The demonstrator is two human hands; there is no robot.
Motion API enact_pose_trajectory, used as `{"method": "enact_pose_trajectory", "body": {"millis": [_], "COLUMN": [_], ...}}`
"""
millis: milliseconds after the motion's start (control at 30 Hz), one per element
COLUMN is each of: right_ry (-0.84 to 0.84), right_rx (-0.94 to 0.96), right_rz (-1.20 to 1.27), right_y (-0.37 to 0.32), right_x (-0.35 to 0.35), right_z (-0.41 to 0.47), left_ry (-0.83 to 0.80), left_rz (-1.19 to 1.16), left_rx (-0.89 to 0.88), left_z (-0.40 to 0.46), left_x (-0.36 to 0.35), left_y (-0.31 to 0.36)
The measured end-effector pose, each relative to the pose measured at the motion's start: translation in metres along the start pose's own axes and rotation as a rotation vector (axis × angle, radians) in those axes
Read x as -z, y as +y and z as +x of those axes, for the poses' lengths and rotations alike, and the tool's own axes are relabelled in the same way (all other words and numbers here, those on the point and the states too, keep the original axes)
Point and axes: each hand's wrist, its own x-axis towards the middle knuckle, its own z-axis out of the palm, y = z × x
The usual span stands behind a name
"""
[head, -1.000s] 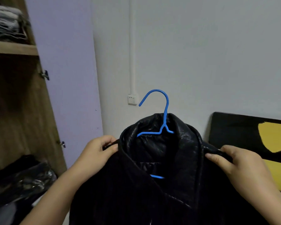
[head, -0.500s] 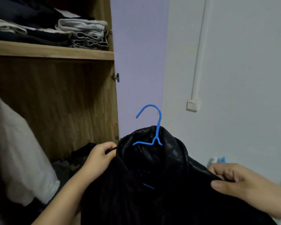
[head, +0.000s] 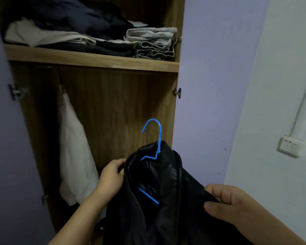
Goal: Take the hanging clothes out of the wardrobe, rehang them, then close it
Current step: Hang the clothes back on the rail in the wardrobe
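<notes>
A black shiny jacket (head: 168,195) sits on a blue hanger (head: 155,137) in front of the open wooden wardrobe (head: 113,110). The hanger's hook points up and to the left, free of any rail. My left hand (head: 111,177) grips the jacket's left shoulder. My right hand (head: 231,202) pinches its right shoulder. A white garment (head: 74,156) hangs inside the wardrobe at the left.
Folded clothes (head: 148,41) lie stacked on the wardrobe's upper shelf (head: 88,59). Both lilac doors (head: 207,85) stand open, one on each side. A white wall with a socket (head: 290,145) and a cable duct is at the right.
My view has swung left from the wall to the wardrobe's inside. The jacket on its hanger has come along with both hands and now sits before the hanging space.
</notes>
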Motion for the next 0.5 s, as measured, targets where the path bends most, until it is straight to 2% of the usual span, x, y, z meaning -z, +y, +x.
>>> {"method": "enact_pose_trajectory", "body": {"millis": [100,233,500], "right_ry": [-0.049,-0.065,0.025], "right_rx": [-0.029,-0.038,-0.068], "right_rz": [0.004,-0.052,0.016], "right_y": [0.004,0.008,0.001], "right_x": [0.004,0.005,-0.022], "right_z": [0.032,0.078,0.185], "left_ry": [0.111,0.162,0.166], "left_rz": [0.117,0.229,0.448], "left_rx": [0.105,0.216,0.232], "left_z": [0.004,0.017,0.073], "left_x": [0.008,0.023,0.058], "left_y": [-0.007,-0.025,-0.080]}}
